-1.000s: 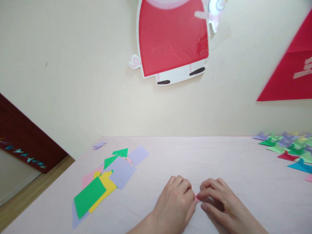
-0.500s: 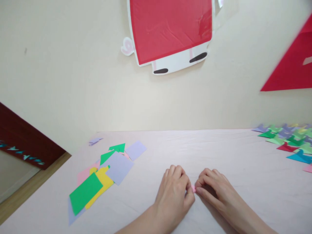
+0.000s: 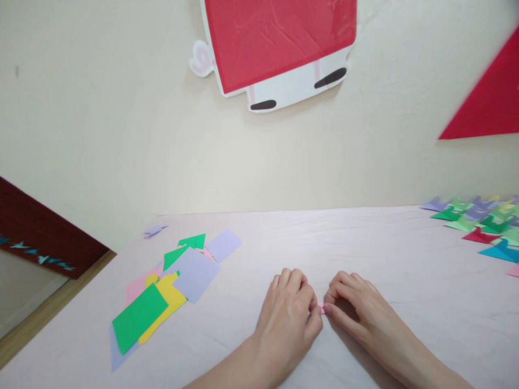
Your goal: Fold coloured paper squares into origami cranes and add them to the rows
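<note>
A small piece of pink paper [image 3: 321,307] shows between my two hands, just above the pale cloth of the table; most of it is hidden by fingers. My left hand [image 3: 290,308] pinches its left side between thumb and curled fingers. From the other side, the thumb and fingertips of my right hand [image 3: 352,302] close on the paper's right end. How the paper is folded is too small to make out.
Loose sheets lie on the left: a green sheet [image 3: 140,319], a yellow sheet [image 3: 164,313] and a lilac sheet [image 3: 198,275]. Several folded paper pieces [image 3: 492,224] stand in rows at the far right. Behind the table [image 3: 251,243] rises a wall [image 3: 259,162] with a red-and-white cutout [image 3: 279,48].
Both hands keep their pinch on the pink paper, with a slight shift of the fingers. The whole view has shifted a little; the sheets and folded pieces stay in place on the table.
</note>
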Tool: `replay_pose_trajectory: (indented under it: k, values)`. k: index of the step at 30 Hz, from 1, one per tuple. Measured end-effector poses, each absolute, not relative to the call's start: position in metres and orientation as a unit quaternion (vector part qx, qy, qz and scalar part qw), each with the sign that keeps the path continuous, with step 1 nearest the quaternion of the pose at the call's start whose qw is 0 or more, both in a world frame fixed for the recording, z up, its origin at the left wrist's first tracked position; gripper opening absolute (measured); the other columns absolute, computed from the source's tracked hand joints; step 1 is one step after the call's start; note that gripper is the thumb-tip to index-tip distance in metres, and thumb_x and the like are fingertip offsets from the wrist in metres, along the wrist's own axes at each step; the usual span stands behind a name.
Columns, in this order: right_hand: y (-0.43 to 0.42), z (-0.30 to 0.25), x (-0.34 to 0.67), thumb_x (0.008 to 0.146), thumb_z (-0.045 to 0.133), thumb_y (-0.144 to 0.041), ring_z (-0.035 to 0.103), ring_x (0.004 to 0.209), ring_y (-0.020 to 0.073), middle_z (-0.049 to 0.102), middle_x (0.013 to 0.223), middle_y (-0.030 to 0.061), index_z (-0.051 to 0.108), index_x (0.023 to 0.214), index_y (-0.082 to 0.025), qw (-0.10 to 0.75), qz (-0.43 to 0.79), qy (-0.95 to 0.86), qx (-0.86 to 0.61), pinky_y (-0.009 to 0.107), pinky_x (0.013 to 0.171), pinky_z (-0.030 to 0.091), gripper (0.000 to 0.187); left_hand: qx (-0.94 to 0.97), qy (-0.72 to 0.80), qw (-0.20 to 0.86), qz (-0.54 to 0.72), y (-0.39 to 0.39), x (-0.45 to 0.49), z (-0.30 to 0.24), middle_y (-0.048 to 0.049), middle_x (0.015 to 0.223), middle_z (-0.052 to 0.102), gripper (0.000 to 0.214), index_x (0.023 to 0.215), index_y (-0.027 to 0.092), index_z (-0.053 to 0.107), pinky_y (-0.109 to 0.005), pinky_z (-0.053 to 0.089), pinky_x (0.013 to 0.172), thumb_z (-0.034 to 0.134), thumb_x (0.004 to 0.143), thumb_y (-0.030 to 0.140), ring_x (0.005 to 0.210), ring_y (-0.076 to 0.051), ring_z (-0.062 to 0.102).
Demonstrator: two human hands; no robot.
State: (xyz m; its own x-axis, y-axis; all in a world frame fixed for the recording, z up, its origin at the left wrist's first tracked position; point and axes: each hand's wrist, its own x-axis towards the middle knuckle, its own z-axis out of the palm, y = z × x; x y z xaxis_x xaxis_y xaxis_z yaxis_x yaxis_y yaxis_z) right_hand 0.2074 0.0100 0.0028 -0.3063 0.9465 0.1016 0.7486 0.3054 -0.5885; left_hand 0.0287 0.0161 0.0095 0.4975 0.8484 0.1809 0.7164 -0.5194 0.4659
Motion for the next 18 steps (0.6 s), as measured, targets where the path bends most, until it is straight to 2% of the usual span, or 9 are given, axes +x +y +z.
replay_pose_trajectory:
  k: [4,18]
  values:
    - [0.0106,0.0043,0.2099,0.093,0.051,-0.028,0.053,0.079,0.02,0.061,0.083,0.0033,0.06,0.076,-0.022,0.221,0.244,-0.781,-0.53,0.035,0.073,0.04,0.02,0.849,0.466,0.154,0.195,0.0166,0.0294,0.0074,-0.0027,0.096,0.054,0.008,0.08,0.019,0.054,-0.036,0.04,0.081,0.055,0.087,0.014,0.095,-0.022,0.047]
    - [0.008,0.0035,0.2042,0.09,0.052,-0.024,0.051,0.076,0.019,0.058,0.079,0.003,0.055,0.074,-0.021,0.217,0.189,-0.782,-0.553,0.035,0.07,0.038,0.017,0.852,0.482,0.136,0.155,0.0157,0.0344,0.0104,-0.0037,0.098,0.054,0.008,0.081,0.019,0.054,-0.039,0.041,0.082,0.055,0.085,0.013,0.095,-0.023,0.046]
